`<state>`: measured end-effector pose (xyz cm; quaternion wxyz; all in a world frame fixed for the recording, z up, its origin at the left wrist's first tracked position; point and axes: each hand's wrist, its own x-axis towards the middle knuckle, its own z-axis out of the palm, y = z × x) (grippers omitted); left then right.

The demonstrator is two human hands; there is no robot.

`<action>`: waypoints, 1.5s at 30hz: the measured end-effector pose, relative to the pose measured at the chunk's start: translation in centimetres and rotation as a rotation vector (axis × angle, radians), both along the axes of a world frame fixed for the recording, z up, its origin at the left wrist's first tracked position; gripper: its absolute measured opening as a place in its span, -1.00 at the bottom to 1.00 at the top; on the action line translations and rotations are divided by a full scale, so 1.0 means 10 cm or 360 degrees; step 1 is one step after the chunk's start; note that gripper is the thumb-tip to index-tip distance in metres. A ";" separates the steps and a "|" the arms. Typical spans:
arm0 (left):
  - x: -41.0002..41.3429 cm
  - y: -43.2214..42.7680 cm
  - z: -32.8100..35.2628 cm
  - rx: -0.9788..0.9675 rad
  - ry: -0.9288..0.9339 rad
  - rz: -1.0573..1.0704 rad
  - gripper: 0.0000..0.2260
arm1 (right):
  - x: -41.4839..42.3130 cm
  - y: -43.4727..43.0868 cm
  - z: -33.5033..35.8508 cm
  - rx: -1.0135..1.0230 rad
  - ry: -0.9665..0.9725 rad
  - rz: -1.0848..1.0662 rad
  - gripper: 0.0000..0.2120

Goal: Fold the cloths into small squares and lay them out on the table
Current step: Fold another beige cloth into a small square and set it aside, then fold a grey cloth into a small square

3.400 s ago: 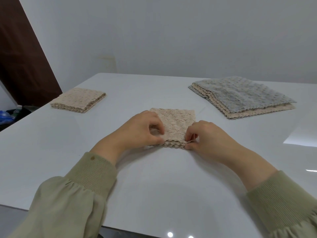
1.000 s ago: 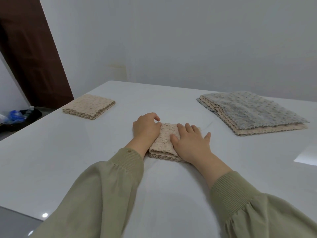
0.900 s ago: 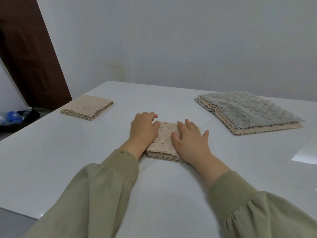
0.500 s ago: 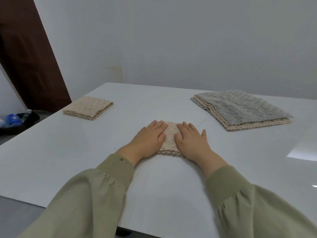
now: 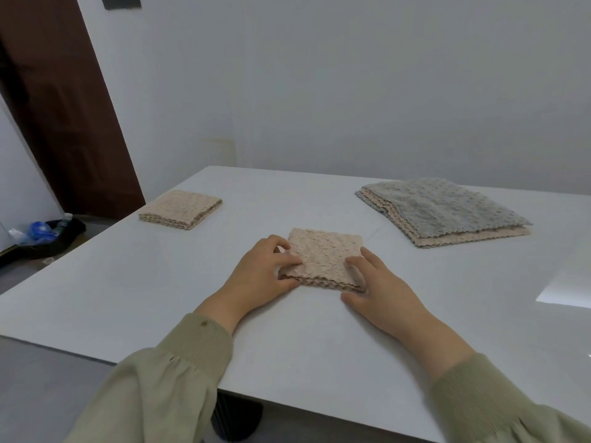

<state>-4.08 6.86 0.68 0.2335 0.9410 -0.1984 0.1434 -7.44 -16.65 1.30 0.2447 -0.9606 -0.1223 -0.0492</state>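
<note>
A small folded beige cloth (image 5: 324, 252) lies flat on the white table (image 5: 128, 282), just ahead of both hands. My left hand (image 5: 262, 274) is at its near left corner, fingers curled over the top and thumb against the front edge, pinching the layers. My right hand (image 5: 379, 287) is at the near right corner, with straight fingers touching the cloth's top and edge and the thumb lying on the table. Another folded beige square (image 5: 180, 207) sits at the far left. A stack of unfolded cloths (image 5: 444, 209), grey on top and beige below, lies at the far right.
The table's near edge runs just under my sleeves, and its left edge drops to the floor. A dark bag with a blue item (image 5: 41, 231) lies on the floor beside a brown door (image 5: 64, 107). A white wall stands behind the table.
Both hands lay flat on top of the folded cloth, pressing it down. They have slid apart to its near corners, so most of its top now shows.
</note>
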 end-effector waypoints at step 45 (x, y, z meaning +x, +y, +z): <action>2.63 -0.53 -0.06 0.0099 0.0040 0.0392 -0.60 | 2.87 0.10 -0.11 -0.0211 -0.0386 -0.0430 -0.68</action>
